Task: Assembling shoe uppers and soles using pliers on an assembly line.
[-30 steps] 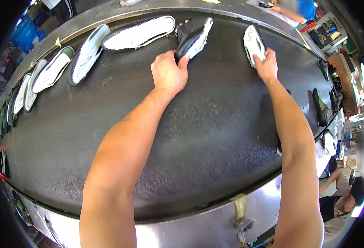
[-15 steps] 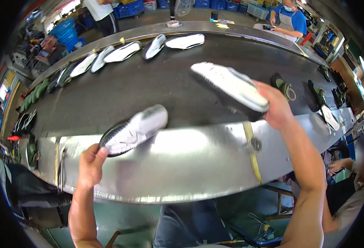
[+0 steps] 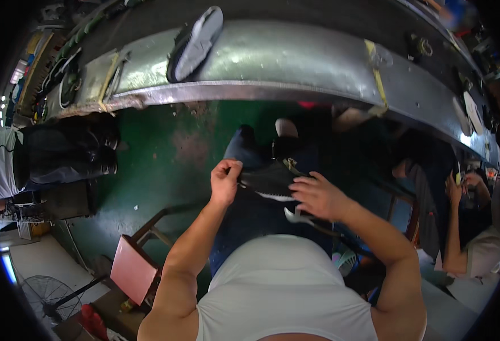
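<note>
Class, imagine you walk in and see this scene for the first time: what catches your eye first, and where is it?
First, in the middle, the person's left hand and right hand hold a black shoe with a white sole edge over the lap. Next, above them, a curved shiny metal bench edge spans the picture, with a white-soled shoe lying on it at upper left. A red chair seat stands out at lower left on the green floor.

A curved metal workbench spans the top of the view; one white-soled shoe lies tilted on it (sole up), with smaller dark parts farther right.
</note>
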A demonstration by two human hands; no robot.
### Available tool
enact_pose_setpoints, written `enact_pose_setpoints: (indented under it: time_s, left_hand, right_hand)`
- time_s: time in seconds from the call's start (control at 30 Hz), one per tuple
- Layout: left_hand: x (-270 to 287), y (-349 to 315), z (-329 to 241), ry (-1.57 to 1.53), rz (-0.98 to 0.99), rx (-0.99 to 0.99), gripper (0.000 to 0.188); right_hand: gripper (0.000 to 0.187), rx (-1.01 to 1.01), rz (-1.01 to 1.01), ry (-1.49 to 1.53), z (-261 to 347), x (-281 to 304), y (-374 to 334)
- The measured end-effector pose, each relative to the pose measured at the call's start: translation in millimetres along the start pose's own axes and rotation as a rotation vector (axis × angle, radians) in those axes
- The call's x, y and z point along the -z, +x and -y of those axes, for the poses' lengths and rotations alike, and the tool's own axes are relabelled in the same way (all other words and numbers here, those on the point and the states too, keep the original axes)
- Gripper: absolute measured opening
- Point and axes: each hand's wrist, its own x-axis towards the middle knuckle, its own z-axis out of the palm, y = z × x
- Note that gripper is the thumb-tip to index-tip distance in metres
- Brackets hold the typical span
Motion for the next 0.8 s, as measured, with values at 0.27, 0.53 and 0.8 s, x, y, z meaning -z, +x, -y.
enact_pose_setpoints:
  time_s: [0.27,0.53,0.8]
  left_hand:
    - [-9,-5,19,0.112,0.109,-0.134,0.011]
    - [-15,-41,-23,0.758,0.027,-0.294,0.010]
    - [-7,-45,-27,0.871,0.250,-0.400,0.008]
  right_hand:
    - [0.016,-0.301,-0.304,0.056,-35,-15,18]
    - [0.024,-0.271,-0.042,0.141,-66,-20,22]
    - [0.045,-0.499,-0.346,0.509,-63,-44,31]
